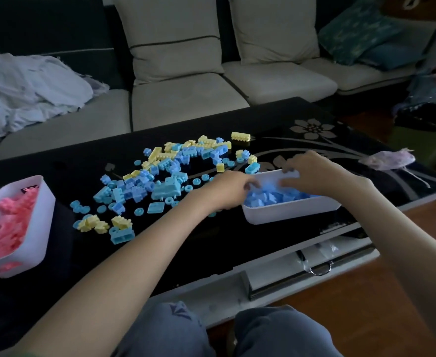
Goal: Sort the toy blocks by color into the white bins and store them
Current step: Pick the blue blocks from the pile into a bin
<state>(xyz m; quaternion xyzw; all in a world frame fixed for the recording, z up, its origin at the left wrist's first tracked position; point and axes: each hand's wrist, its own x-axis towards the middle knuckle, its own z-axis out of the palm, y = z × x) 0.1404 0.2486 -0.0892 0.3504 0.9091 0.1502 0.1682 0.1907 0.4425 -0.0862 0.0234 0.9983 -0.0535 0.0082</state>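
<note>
Your left hand reaches into the blue-block bin from its nine o'clock end, with the fingers curled down among the blue blocks heaped inside. The fingertips are blurred and half buried, so I cannot tell whether they pinch a block or merely touch the heap. Your right hand is at the bin's twelve o'clock side, its fingers hooked over the far rim and gripping it.

The bin sits on the black glass table, close to the edge nearest you. It is at about three o'clock from the loose pile of blue and yellow blocks spread over the table's middle. A long yellow block stands apart at the pile's one o'clock.

Well apart at the pile's nine o'clock, the pink-block bin rests at the table's left end, filled with pink blocks.

Beyond the table at twelve o'clock runs a sofa with pale cushions. A crumpled white cloth lies on its seat at ten o'clock, and a teal pillow leans at two o'clock.
</note>
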